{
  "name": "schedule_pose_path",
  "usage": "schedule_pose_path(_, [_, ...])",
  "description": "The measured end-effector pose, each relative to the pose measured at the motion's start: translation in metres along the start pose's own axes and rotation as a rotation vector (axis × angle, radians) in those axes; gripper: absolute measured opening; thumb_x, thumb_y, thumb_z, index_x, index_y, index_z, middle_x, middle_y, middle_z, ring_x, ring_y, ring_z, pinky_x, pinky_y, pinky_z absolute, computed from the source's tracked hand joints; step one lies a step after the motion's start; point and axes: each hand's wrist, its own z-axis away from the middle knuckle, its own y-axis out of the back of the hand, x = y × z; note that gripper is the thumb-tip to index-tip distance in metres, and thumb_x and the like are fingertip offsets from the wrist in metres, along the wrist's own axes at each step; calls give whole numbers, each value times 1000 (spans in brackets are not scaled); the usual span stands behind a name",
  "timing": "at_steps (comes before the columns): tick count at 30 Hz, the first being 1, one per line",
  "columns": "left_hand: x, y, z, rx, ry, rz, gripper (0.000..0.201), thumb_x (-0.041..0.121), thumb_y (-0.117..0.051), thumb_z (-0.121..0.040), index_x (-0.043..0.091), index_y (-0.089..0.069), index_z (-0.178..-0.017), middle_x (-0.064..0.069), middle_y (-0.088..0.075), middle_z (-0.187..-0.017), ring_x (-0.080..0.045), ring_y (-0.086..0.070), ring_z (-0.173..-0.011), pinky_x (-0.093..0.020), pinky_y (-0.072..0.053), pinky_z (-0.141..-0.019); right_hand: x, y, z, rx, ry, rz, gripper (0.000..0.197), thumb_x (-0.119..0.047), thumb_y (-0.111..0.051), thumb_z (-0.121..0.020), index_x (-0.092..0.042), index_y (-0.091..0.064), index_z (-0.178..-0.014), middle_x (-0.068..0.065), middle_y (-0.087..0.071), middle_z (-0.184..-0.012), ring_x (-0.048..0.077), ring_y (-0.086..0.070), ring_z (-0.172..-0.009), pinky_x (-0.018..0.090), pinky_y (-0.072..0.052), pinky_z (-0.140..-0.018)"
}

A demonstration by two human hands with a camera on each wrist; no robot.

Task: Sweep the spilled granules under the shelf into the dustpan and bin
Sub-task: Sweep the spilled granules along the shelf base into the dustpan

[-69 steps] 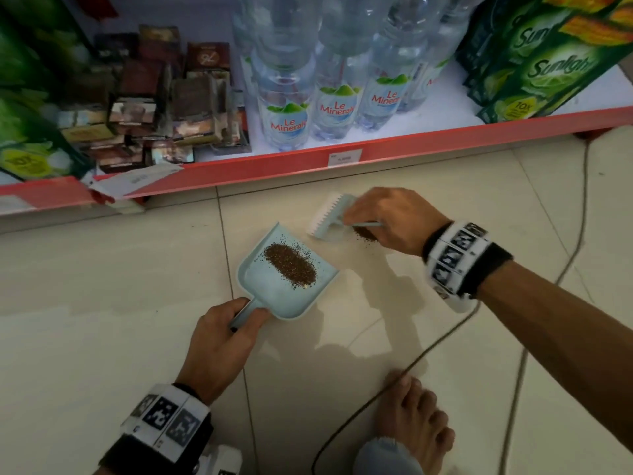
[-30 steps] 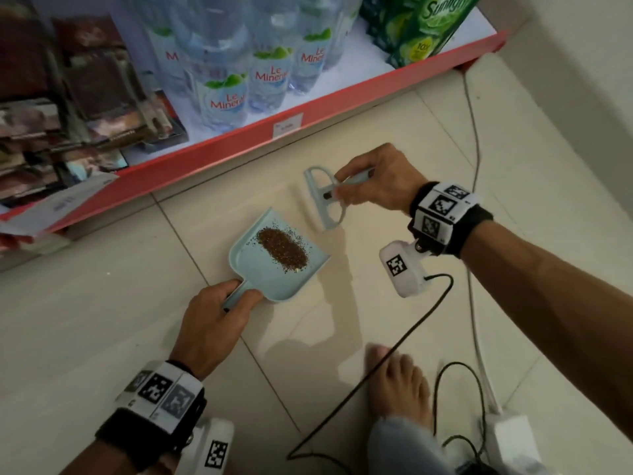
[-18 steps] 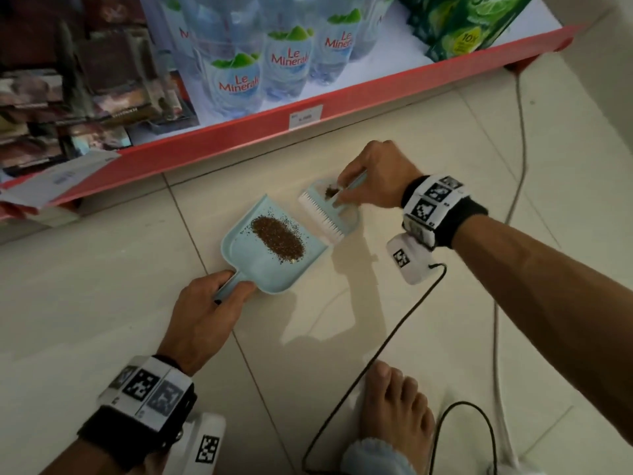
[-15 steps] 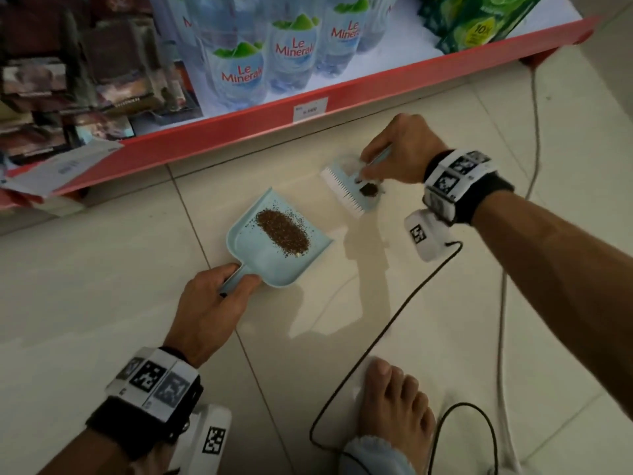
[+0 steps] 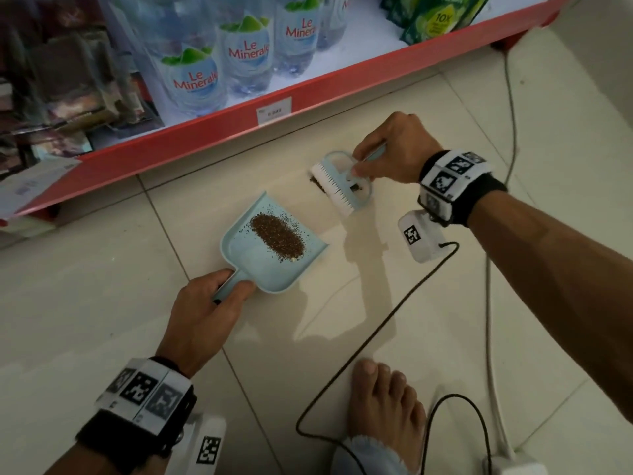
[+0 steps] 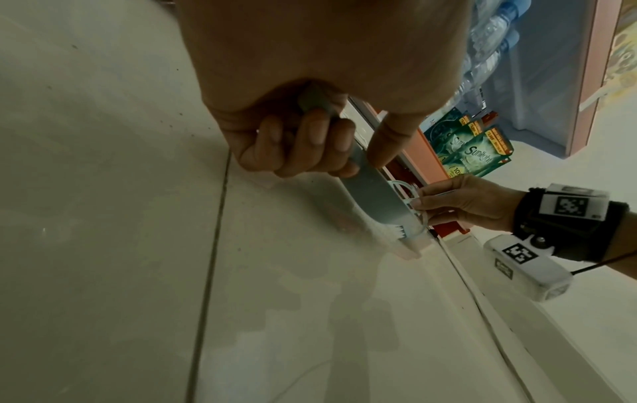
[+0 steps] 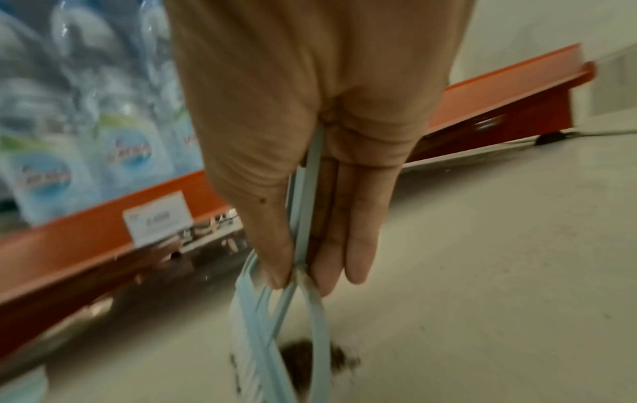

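A light blue dustpan [image 5: 250,265] lies flat on the tiled floor with a brown pile of granules [image 5: 277,240] in it. My left hand [image 5: 236,284] grips its handle; the curled fingers [image 6: 310,141] wrap the handle from below. My right hand [image 5: 358,164] pinches the handle of a small light blue brush [image 5: 342,186] with white bristles, held to the right of the pan and apart from it. A small clump of loose granules [image 7: 310,354] lies on the floor beneath the brush [image 7: 275,340], near the shelf's base.
A red-edged bottom shelf [image 5: 205,132] runs along the back, with water bottles [image 5: 195,80], green detergent packs [image 5: 431,18] and a price tag [image 5: 274,111]. A black cable [image 5: 376,337] and a white cable [image 5: 489,337] cross the floor beside my bare foot [image 5: 383,406].
The brush has drawn back from the dustpan's lip toward the shelf and now stands over a small clump of granules. My left hand and the dustpan have stayed put.
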Motion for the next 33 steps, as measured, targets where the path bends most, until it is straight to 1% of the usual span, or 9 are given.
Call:
schedule_pose_path(3, [1,0,-2,8,5,13,40,45,-56,-78,10,-47,-61,10,-40,-49,-6,-35,-47,-27,-31,-51,4,19,6,-54,-80,-254,24,-23,-87,-73,-12,-78,-91,11,-76,-83,19,-75,-71,32,-63,-70])
schedule_pose_path(6, [3,-2,-3,13,16,21,40,45,-57,-77,9,-48,-62,10,-40,-49,-6,-36,-47,-27,-31,-52,7,39,14,13,-42,-362,22,-17,-80,-81,-7,-75,-100,15,-75,-87,20,-74,-75,34,-63,-73])
schedule_pose_path(10, [5,-4,-5,11,10,8,42,47,-57,-76,10,-46,-61,11,-39,-49,-7,-36,-47,-28,-31,-52,11,54,21,291,24,77,17,-17,-76,-83,-14,-76,-99,9,-75,-87,18,-66,-71,21,-51,-66])
schedule_pose_path(12, [6,-4,-7,7,13,-4,43,49,-56,-75,9,-47,-62,10,-39,-49,-9,-37,-48,-29,-32,-53,9,47,19,411,-20,310,18,-14,-70,-84,-14,-76,-100,13,-74,-94,28,-65,-83,29,-51,-75])
schedule_pose_path(15, [9,-6,-8,0,11,-13,45,50,-55,-73,7,-48,-64,10,-40,-49,-9,-37,-49,-29,-32,-54,2,18,20,340,-94,446,21,-14,-60,-90,-16,-74,-106,17,-70,-99,38,-64,-90,39,-55,-79])
schedule_pose_path(19, [14,-7,-10,-3,-5,-17,49,54,-53,-70,6,-48,-64,11,-39,-48,-6,-35,-46,-28,-31,-52,-15,-20,37,229,27,252,22,-24,-61,-94,-9,-76,-89,8,-71,-76,25,-64,-69,28,-52,-69])
schedule_pose_path(23, [14,-6,-12,12,5,-26,48,53,-54,-71,5,-52,-66,11,-41,-47,-5,-36,-45,-28,-32,-52,-30,-29,45,271,83,172,27,-23,-64,-90,-9,-65,-67,3,-58,-57,26,-50,-58,35,-53,-66])
schedule_pose_path(29, [12,-4,-10,16,-4,-34,52,56,-50,-70,5,-52,-65,10,-42,-48,-5,-36,-45,-27,-32,-51,-27,-5,18,431,3,329,26,-30,-60,-94,-9,-71,-85,9,-66,-76,25,-51,-64,27,-36,-63])
schedule_pose_path(33, [13,-5,-9,11,-3,-27,50,54,-51,-72,4,-52,-66,11,-41,-47,-5,-36,-45,-27,-32,-52,-29,-8,0,281,104,222,23,-25,-58,-97,-11,-75,-105,13,-74,-100,31,-65,-91,37,-53,-86])
